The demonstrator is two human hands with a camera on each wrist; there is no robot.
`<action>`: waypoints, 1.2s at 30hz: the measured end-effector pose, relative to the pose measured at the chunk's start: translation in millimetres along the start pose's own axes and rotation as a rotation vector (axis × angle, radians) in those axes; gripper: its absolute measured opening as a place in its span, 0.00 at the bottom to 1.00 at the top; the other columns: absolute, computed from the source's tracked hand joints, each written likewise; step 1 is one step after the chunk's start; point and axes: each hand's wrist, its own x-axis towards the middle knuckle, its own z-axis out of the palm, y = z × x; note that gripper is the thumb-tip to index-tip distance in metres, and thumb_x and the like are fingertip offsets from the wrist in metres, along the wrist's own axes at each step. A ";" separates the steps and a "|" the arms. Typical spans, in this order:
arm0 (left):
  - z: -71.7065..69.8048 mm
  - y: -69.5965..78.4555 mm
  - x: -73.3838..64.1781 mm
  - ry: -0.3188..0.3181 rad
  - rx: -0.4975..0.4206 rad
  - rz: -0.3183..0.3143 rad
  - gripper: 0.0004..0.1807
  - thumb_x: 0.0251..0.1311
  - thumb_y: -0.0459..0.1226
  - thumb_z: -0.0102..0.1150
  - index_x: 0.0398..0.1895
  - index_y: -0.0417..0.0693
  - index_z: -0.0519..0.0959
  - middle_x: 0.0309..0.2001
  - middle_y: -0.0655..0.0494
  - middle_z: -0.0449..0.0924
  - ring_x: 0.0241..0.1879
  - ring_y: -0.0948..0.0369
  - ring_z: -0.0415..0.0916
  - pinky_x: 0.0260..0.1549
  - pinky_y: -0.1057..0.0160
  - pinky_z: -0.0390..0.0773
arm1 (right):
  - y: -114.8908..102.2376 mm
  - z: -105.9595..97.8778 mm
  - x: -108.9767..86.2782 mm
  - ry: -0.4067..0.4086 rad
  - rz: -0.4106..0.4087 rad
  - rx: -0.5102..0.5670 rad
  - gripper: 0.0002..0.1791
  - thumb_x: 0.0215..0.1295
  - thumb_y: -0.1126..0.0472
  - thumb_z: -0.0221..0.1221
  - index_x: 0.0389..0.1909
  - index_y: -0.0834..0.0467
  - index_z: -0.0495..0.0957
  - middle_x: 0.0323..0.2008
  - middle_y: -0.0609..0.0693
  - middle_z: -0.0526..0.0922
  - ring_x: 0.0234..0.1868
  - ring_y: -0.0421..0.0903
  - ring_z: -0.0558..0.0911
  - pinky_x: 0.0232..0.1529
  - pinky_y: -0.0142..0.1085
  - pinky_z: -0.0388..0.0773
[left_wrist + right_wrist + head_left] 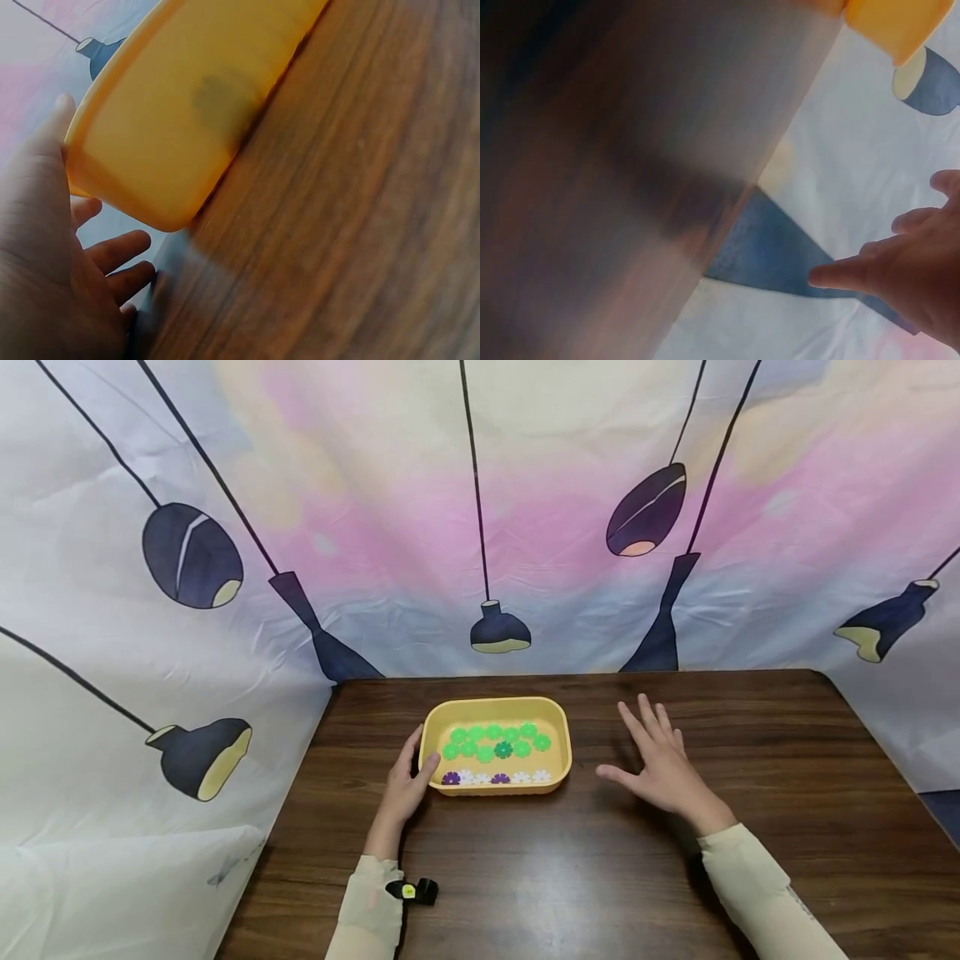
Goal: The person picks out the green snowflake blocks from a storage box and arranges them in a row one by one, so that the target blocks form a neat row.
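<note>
A yellow plastic tray [495,788] with rounded corners sits on the wooden table. Inside it, several light green flower-shaped pieces [493,732] lie with one dark green piece [503,749]. White flower-shaped pieces [521,777] and purple ones [500,779] line the near side. My left hand [408,787] holds the tray's left end, thumb over the rim and fingers against the outside. In the left wrist view, the left hand [60,247] is at the tray's corner, its lower fingers spread apart. To the right of the tray, my right hand [663,770] hovers with fingers spread, holding nothing.
The dark brown table [525,868] extends around the tray to both sides. Behind it hangs a pastel cloth [420,527] printed with dark lamps. A black strap device [414,892] is on the left wrist.
</note>
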 end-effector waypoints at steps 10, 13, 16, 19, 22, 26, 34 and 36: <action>-0.1 -0.1 -0.9 0.000 0.034 0.011 0.39 0.76 0.45 0.59 0.85 0.51 0.57 0.82 0.44 0.56 0.81 0.43 0.50 0.77 0.36 0.49 | -18.4 19.0 26.1 -0.008 -0.014 0.180 0.58 0.68 0.38 0.69 0.87 0.48 0.44 0.86 0.56 0.32 0.84 0.63 0.32 0.72 0.75 0.44; -0.2 -1.5 -1.1 -0.009 0.059 0.014 0.39 0.76 0.47 0.58 0.85 0.52 0.56 0.83 0.45 0.55 0.81 0.42 0.49 0.76 0.33 0.46 | -24.0 25.2 35.1 -0.015 -0.016 0.192 0.58 0.68 0.37 0.68 0.87 0.49 0.44 0.86 0.55 0.33 0.84 0.63 0.34 0.73 0.74 0.45; 0.0 -1.8 -1.3 -0.017 0.070 0.013 0.39 0.77 0.48 0.57 0.86 0.53 0.56 0.83 0.46 0.54 0.81 0.41 0.47 0.75 0.32 0.45 | -30.5 30.9 42.8 -0.023 -0.033 0.199 0.57 0.69 0.37 0.67 0.87 0.51 0.45 0.86 0.57 0.35 0.84 0.65 0.35 0.73 0.74 0.46; 0.0 -1.0 -1.3 -0.011 0.072 0.013 0.39 0.77 0.48 0.57 0.85 0.53 0.56 0.83 0.46 0.55 0.81 0.41 0.48 0.75 0.31 0.45 | -36.1 39.0 50.9 -0.035 -0.052 0.211 0.57 0.69 0.36 0.66 0.87 0.53 0.46 0.86 0.60 0.37 0.84 0.66 0.36 0.73 0.74 0.46; 0.2 -0.8 -0.9 -0.006 0.077 0.023 0.39 0.76 0.48 0.58 0.85 0.52 0.57 0.82 0.46 0.57 0.81 0.41 0.50 0.75 0.32 0.46 | -41.2 48.2 57.8 -0.045 -0.067 0.221 0.56 0.70 0.35 0.65 0.87 0.54 0.47 0.85 0.61 0.38 0.84 0.66 0.36 0.73 0.74 0.46; 1.3 -1.8 -0.6 -0.011 0.081 0.029 0.39 0.76 0.47 0.58 0.85 0.53 0.57 0.82 0.45 0.58 0.80 0.40 0.52 0.74 0.31 0.50 | -50.9 58.1 63.8 -0.046 -0.081 0.231 0.54 0.70 0.35 0.65 0.86 0.54 0.49 0.86 0.58 0.41 0.84 0.64 0.36 0.74 0.72 0.46; 1.3 -1.0 -1.6 -0.006 0.091 0.021 0.39 0.76 0.48 0.58 0.85 0.54 0.58 0.82 0.45 0.57 0.81 0.40 0.50 0.75 0.31 0.44 | -67.0 71.6 78.0 -0.062 -0.144 0.196 0.50 0.72 0.37 0.64 0.85 0.56 0.54 0.85 0.57 0.44 0.85 0.60 0.37 0.77 0.67 0.43; 1.2 -1.3 -1.5 -0.007 0.090 0.023 0.38 0.76 0.48 0.58 0.85 0.54 0.58 0.82 0.45 0.58 0.81 0.40 0.50 0.76 0.32 0.43 | -68.9 73.8 80.4 -0.063 -0.145 0.180 0.50 0.72 0.37 0.64 0.84 0.57 0.55 0.85 0.57 0.45 0.85 0.59 0.37 0.77 0.67 0.43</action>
